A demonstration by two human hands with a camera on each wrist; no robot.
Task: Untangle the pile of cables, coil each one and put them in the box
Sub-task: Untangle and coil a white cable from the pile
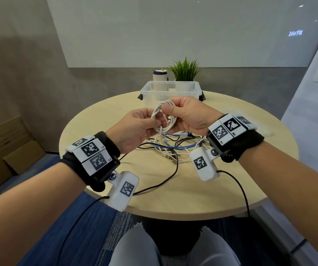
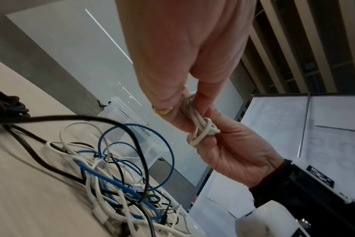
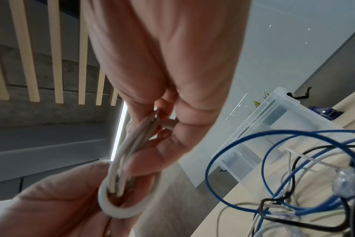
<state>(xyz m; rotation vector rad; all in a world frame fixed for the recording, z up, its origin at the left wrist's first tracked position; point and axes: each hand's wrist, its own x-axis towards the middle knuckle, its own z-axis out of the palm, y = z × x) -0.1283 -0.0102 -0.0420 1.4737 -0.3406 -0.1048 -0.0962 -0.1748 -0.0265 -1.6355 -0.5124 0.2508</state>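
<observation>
Round table (image 1: 202,189): clear box (image 1: 170,89) holds no cables; both hands grip white cable coil (image 1: 163,117) above cable pile (image 1: 173,148)

The left wristband (image 1: 94,157) markers read "L1" and "L2"; no other text is legible.

Round wooden table (image 1: 192,189), cable pile (image 1: 173,148), clear box (image 1: 170,91)

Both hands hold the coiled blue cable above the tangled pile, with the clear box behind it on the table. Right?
Not quite: the coiled cable held by the left hand and right hand is white, as the head view shows. The blue one lies in the pile; the box stands behind.
</observation>
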